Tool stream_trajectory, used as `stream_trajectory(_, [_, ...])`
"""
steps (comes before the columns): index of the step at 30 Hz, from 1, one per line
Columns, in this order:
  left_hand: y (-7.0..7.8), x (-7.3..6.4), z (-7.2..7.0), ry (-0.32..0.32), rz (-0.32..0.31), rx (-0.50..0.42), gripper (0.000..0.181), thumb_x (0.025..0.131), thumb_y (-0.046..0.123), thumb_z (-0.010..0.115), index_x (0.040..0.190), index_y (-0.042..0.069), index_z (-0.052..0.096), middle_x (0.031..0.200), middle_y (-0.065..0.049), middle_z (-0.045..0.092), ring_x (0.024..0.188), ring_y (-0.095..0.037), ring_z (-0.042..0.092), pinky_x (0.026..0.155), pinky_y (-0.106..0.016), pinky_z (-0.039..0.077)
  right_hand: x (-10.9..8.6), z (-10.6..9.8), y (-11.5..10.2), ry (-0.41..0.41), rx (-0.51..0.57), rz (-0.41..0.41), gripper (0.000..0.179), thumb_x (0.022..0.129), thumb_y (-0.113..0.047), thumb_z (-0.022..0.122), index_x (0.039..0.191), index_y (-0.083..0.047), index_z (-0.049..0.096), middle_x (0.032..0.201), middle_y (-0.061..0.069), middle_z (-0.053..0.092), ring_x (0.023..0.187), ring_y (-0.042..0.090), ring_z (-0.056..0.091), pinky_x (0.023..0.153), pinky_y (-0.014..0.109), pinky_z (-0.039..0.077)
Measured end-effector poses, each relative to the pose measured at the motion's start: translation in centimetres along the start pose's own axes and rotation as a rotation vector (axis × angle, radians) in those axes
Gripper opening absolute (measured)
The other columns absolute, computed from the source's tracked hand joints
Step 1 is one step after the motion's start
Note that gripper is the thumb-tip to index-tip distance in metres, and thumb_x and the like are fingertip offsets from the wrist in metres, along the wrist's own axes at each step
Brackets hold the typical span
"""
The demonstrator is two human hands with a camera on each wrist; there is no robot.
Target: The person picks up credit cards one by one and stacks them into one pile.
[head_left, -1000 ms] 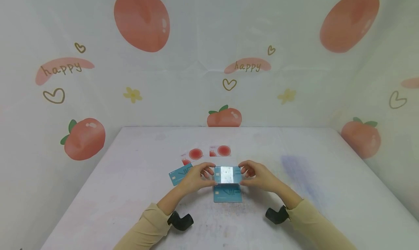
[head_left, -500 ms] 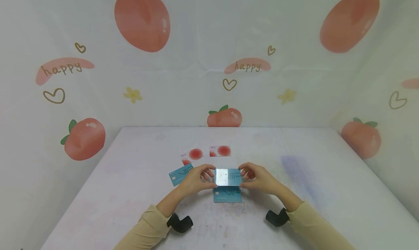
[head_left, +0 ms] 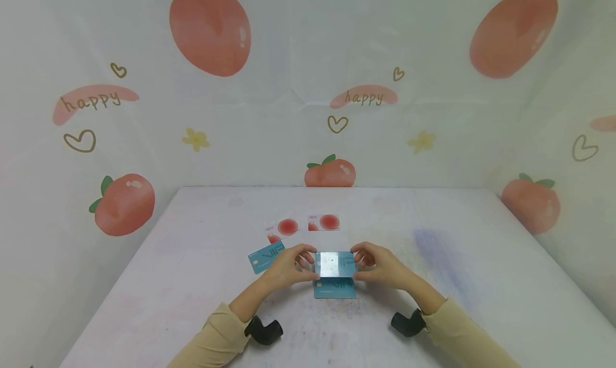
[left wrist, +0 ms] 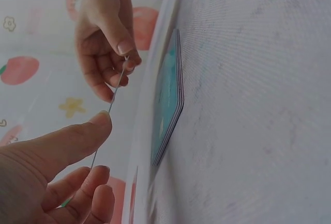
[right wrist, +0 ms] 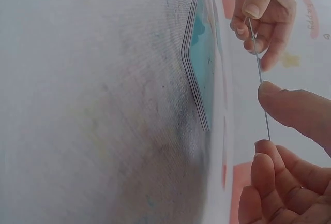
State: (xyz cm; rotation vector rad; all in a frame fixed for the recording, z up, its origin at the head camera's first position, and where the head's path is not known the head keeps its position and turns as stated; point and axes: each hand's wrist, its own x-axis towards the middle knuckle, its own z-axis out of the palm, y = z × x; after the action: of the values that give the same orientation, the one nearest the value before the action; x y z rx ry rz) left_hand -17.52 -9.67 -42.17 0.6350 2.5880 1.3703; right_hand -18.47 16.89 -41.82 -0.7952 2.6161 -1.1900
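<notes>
Between both hands a blue VIP card is held level, a bright reflection across its face. My left hand pinches its left end between thumb and fingers; my right hand pinches the right end the same way. Both wrist views show this card edge-on, raised above the table. Beneath it lies a neat stack of blue cards, several layers thick, its far part hidden by the held card in the head view. Another blue VIP card lies slanted beside my left hand, partly covered by it.
Two white cards with red fruit prints lie farther back: a tilted fruit card and a straight fruit card. The white table ends at a fruit-printed backdrop. Black curved pieces sit at both wrists, such as the left wrist piece.
Both hands have moved slightly toward the person with the held card, which now overlaps more of the stack in the head view. The other cards have stayed put.
</notes>
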Motion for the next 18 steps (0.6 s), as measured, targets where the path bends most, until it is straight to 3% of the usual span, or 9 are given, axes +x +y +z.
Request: stream_trajectory(18, [-0.12, -0.53, 0.14, -0.021, 0.019, 0.022, 0.048, 0.073, 0.015, 0.078, 0.114, 0.003, 0.056, 0.094, -0.009, 0.064, 0.078, -0.017, 0.054, 0.063, -0.016, 0.043, -0.35, 0.3, -0.42, -0.021, -0.017, 0.0, 0.046, 0.075, -0.016, 0.076, 0.113, 0.0, 0.054, 0.093, 0.009, 0.061, 0.081, 0.013, 0.055, 0.071, 0.019, 0.048])
